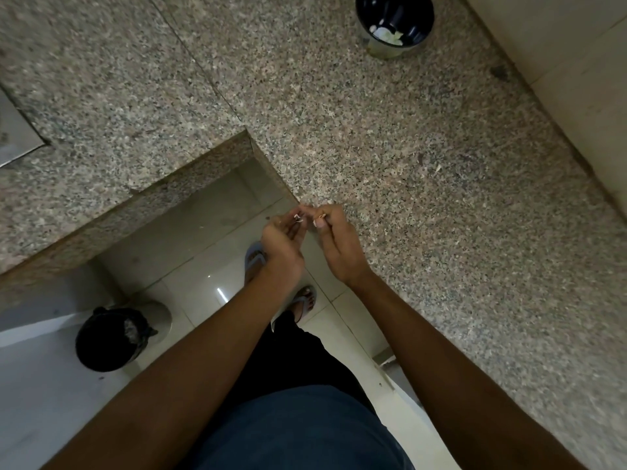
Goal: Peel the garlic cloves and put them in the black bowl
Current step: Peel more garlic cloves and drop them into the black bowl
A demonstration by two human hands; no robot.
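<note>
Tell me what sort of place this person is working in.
Likely a home kitchen: an L-shaped speckled granite counter, a black bowl of garlic on it, a lined bin on the glossy tiled floor below.

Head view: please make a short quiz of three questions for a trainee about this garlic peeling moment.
1. True or false: the black bowl stands on the granite counter.
2. Which hand pinches the garlic clove? A left hand B right hand
3. What stands on the floor, lower left?

Key: 1 true. 2 B; the left hand holds a bit of peel. 3 A bin with a black bag.
</note>
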